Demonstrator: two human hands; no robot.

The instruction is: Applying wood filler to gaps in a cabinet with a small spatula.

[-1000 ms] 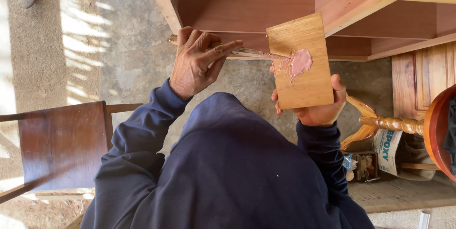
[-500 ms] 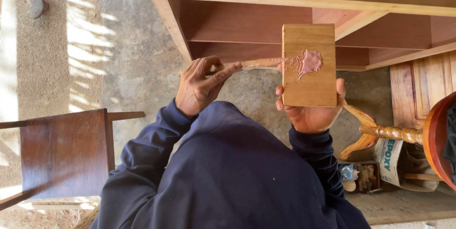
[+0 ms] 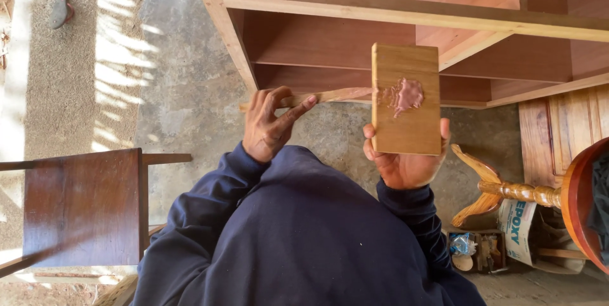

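Observation:
My left hand (image 3: 269,125) pinches a thin wooden stick (image 3: 330,96) that lies level, its tip reaching the left edge of a small wooden board (image 3: 406,129). My right hand (image 3: 406,167) grips that board from below and holds it flat toward me. A smear of pink putty (image 3: 406,95) sits on the board's upper half. Both hands hover above the concrete floor, in front of an unfinished wooden cabinet frame (image 3: 380,7). My navy sleeves and torso fill the lower middle of the view.
A dark wooden chair (image 3: 82,207) stands at the lower left. At the right are a turned wooden table leg (image 3: 507,188), a round red-brown tabletop edge (image 3: 580,204), a paper bag (image 3: 517,223) and a small box of odds (image 3: 472,250). A grey stone (image 3: 60,9) lies far left.
Both hands have dropped lower in the view. The board has turned from tilted to upright, and the stick's tip has drawn back from the putty to the board's left edge.

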